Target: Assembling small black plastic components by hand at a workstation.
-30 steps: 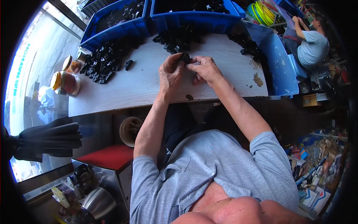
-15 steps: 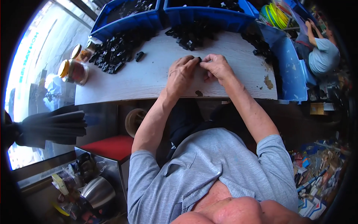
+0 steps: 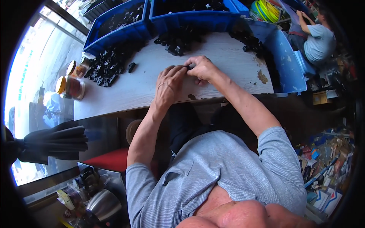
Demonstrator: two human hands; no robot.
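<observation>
Above the front part of the white tabletop [image 3: 125, 100], my two hands meet around a small black part [image 3: 191, 66], mostly covered by fingers. My right hand [image 3: 205, 70] pinches it between thumb and index finger. Against its left end, the fingertips of my left hand [image 3: 169, 81] are closed, with the back of the hand facing up. A heap of similar black parts [image 3: 175, 43] lies just beyond my hands. Another, larger heap [image 3: 106, 68] spreads at the left, with one loose black piece [image 3: 132, 67] beside it.
Two blue bins [image 3: 114, 32] [image 3: 194, 18] holding black parts line the far side. A light-blue bin [image 3: 291, 57] stands at the table's right end, near more black parts [image 3: 247, 41]. Lidded jars [image 3: 72, 87] stand at the left edge. Another person [image 3: 319, 41] sits at far right.
The whole view has shifted, so the table sits further left and tilts slightly. My hands stay together at the black part, which shows a little more between the right fingers.
</observation>
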